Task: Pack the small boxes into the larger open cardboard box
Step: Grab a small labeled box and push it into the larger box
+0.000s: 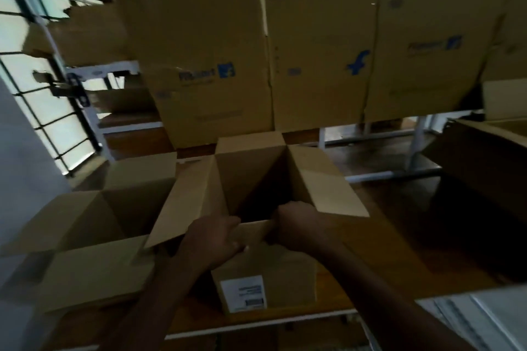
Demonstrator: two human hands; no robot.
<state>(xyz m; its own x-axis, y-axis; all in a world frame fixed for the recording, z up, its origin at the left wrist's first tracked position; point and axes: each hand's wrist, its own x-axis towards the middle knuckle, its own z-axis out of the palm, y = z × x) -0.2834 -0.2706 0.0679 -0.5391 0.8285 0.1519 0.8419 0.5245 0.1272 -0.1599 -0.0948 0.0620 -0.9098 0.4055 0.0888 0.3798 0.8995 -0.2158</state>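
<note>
An open cardboard box (273, 273) with a white label on its near wall stands on the wooden table in front of me, its side and far flaps spread out. Its inside is dark and I cannot tell what lies in it. My left hand (212, 238) and my right hand (296, 226) both grip the near flap at the box's front rim, fingers curled over its edge. A second open cardboard box (94, 265) stands just to the left, touching the first one's left flap. No small boxes are visible.
Tall flattened cartons (322, 51) with blue logos stand upright along the back of the table. Another carton (484, 157) lies at the right. White sheets (484, 319) rest at the near right corner. A barred window (42, 65) is at the left.
</note>
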